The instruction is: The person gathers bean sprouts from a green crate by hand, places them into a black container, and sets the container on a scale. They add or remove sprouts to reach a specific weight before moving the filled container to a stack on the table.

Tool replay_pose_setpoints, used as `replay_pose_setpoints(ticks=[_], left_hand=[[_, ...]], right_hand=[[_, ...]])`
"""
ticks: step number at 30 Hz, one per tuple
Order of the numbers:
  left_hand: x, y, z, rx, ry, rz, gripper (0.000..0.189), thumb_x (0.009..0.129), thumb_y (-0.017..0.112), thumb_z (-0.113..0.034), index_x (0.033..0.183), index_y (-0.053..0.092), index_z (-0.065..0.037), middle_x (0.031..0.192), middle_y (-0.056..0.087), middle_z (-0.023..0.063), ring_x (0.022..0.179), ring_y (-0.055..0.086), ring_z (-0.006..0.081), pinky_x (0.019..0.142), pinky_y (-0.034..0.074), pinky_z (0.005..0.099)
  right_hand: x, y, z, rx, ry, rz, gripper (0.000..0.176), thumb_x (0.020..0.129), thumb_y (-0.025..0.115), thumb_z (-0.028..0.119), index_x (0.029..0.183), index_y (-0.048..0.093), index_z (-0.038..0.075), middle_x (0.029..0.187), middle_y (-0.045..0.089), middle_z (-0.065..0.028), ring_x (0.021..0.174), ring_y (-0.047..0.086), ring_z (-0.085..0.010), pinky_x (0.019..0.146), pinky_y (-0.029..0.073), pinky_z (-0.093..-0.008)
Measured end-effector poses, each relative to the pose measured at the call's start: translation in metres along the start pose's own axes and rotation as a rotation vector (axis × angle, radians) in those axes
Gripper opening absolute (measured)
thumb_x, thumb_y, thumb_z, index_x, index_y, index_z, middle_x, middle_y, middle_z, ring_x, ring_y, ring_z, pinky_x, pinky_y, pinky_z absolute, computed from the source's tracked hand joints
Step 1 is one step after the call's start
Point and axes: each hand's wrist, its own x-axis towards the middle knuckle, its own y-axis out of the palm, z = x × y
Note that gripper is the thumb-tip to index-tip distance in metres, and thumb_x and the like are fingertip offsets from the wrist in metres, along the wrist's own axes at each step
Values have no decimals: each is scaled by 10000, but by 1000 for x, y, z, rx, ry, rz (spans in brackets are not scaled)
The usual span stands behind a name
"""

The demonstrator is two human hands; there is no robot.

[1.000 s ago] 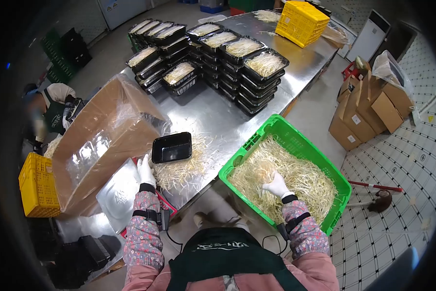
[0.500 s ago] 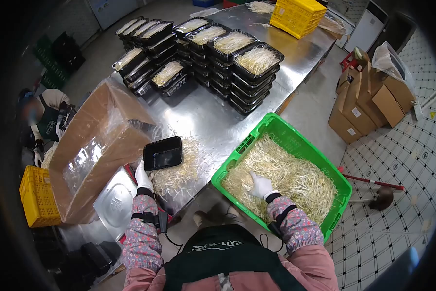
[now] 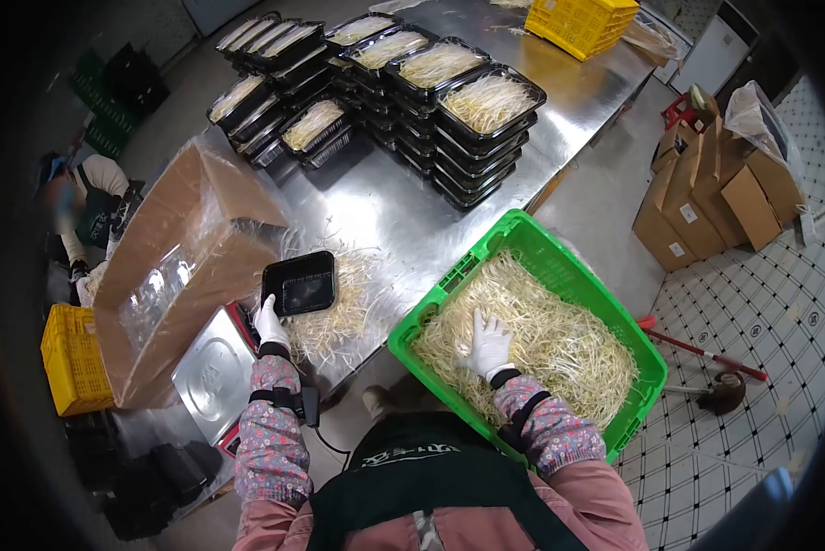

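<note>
My left hand (image 3: pixel 270 326), in a white glove, grips the near left edge of a black plastic tray (image 3: pixel 300 284) with nothing in it. Under and beside the tray, loose bean sprouts (image 3: pixel 339 317) lie scattered on the metal table (image 3: pixel 357 207). Inside the green crate (image 3: pixel 532 241), a large heap of bean sprouts (image 3: pixel 568 321) fills most of the space. My right hand (image 3: pixel 488 346), also gloved, rests on that heap near the crate's left side. Its fingers are spread, and no sprouts show in its grasp.
Stacked black trays filled with sprouts (image 3: pixel 481 119) stand on the far table. A large lined cardboard box (image 3: pixel 187 266) and a metal scale (image 3: pixel 215 372) are left. Yellow crates (image 3: pixel 72 358), flattened cardboard (image 3: pixel 706 202) and a red-handled tool (image 3: pixel 706 354) lie around. Another person (image 3: pixel 95 202) is far left.
My right hand has opened from a more closed pose and turned fingers-forward on the sprouts. My left hand and the tray have shifted slightly left. The view has moved a little.
</note>
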Motion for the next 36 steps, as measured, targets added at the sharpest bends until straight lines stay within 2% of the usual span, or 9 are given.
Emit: replay_pose_setpoints(ticks=[2, 6, 9, 16, 20, 24, 28, 32, 36], left_hand=[[-4, 1, 1, 31, 12, -10, 193, 862, 702, -225, 1032, 661, -142, 951, 667, 18, 802, 617, 164, 605, 474, 335], [-25, 10, -8, -95, 129, -47, 240, 875, 687, -214, 1049, 662, -51, 990, 665, 40, 848, 620, 162, 682, 514, 334], [-43, 9, -22, -310, 248, 37, 229, 911, 636, -171, 1066, 652, -4, 1030, 666, 66, 920, 617, 176, 879, 484, 320], [-109, 10, -62, -312, 353, 183, 299, 939, 605, -143, 1201, 595, -1, 1156, 632, 105, 1056, 594, 195, 940, 470, 313], [-149, 9, -86, 70, 782, 216, 429, 980, 546, -119, 1375, 468, 29, 1387, 507, 165, 1289, 476, 252, 1105, 349, 363], [-213, 17, -120, 376, 1316, 156, 494, 927, 576, -78, 1402, 454, -19, 1507, 343, 199, 1408, 316, 346, 1163, 254, 447], [-246, 17, -125, 646, 1673, 157, 588, 859, 662, -169, 1416, 484, -109, 1522, 320, 199, 1402, 280, 447, 1116, 274, 537], [-240, -14, -118, 898, 1504, 297, 545, 882, 625, -245, 1404, 508, -141, 1513, 348, 199, 1379, 305, 450, 1080, 315, 544], [-180, -89, -97, 372, 1121, 365, 464, 973, 525, -143, 1413, 460, -10, 1464, 419, 218, 1359, 390, 367, 1125, 324, 415]], right_hand=[[20, 17, -16, 278, 97, 245, 1211, 562, 868, 485, 1503, 256, 29, 1251, 584, -240, 1134, 597, -371, 917, 487, -488], [31, 9, -53, 561, 276, 300, 1019, 609, 821, 369, 1464, 364, 55, 1094, 675, -236, 1007, 660, -385, 865, 530, -437], [20, -25, -58, 585, 250, 232, 974, 610, 815, 359, 1440, 408, 54, 1073, 682, -238, 988, 670, -369, 884, 525, -429], [8, -53, -66, 535, 166, 170, 1007, 595, 813, 354, 1465, 389, 77, 1017, 701, -221, 932, 686, -366, 854, 533, -428], [5, -120, -44, 449, 135, 146, 1045, 578, 815, 339, 1478, 355, 70, 1002, 688, -220, 909, 680, -362, 817, 541, -430], [23, -174, 11, 300, -141, -207, 935, 592, 798, 224, 1407, 407, -14, 891, 669, -181, 817, 670, -352, 722, 537, -429], [44, -203, 98, 15, -444, -399, 417, 650, 689, 131, 1033, 565, 23, 832, 648, -146, 755, 658, -311, 657, 510, -433], [48, -227, 207, -23, -649, -413, 350, 673, 681, 149, 989, 573, 43, 807, 643, -136, 749, 656, -297, 656, 503, -429], [32, -244, 295, 398, -940, -470, 412, 679, 683, 123, 1069, 594, 26, 826, 647, -130, 767, 656, -309, 671, 506, -427]])
